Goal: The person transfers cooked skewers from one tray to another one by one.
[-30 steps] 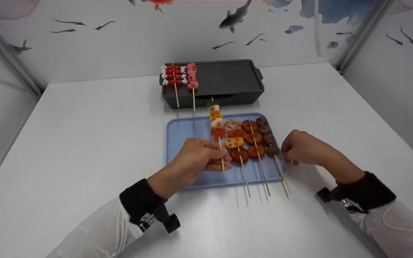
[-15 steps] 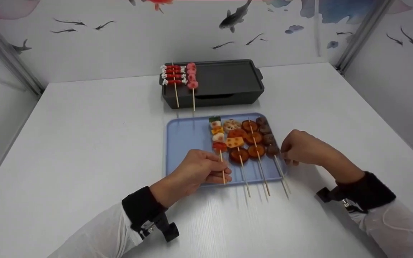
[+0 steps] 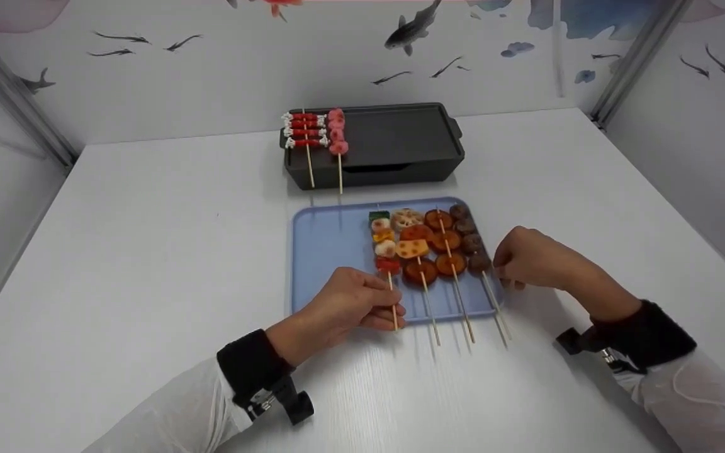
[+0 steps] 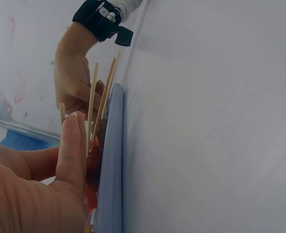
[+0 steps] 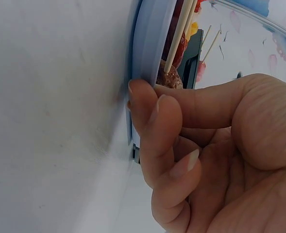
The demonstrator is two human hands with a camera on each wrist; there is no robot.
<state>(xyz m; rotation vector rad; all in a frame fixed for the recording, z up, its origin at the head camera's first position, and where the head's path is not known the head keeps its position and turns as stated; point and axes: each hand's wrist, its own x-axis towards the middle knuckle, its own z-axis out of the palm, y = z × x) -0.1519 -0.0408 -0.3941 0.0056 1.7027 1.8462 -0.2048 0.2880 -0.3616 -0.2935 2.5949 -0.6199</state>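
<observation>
My left hand (image 3: pixel 353 302) pinches the bare stick of a mixed kebab skewer (image 3: pixel 386 248), with green, white, yellow and red pieces. The skewer lies over the blue tray (image 3: pixel 331 251), left of three others: one with a lotus root slice (image 3: pixel 408 219), one with round orange-brown slices (image 3: pixel 444 241) and one with dark meatballs (image 3: pixel 471 243). In the left wrist view, the stick end (image 4: pixel 61 111) shows beyond my fingers. My right hand (image 3: pixel 535 261) holds the tray's right edge; in the right wrist view, thumb and curled fingers (image 5: pixel 159 131) meet at its rim (image 5: pixel 150 43).
Behind the tray stands a black grill (image 3: pixel 400 135). On its left side lie a skewer of red pieces with white ends (image 3: pixel 306 133) and a pink skewer (image 3: pixel 337 132), sticks pointing toward me. White panels (image 3: pixel 211 75) with fish drawings enclose the white table (image 3: pixel 148 251).
The left hand has lowered the mixed skewer toward me and down to the tray, beside the lotus root skewer. My right hand has stayed at the tray's edge.
</observation>
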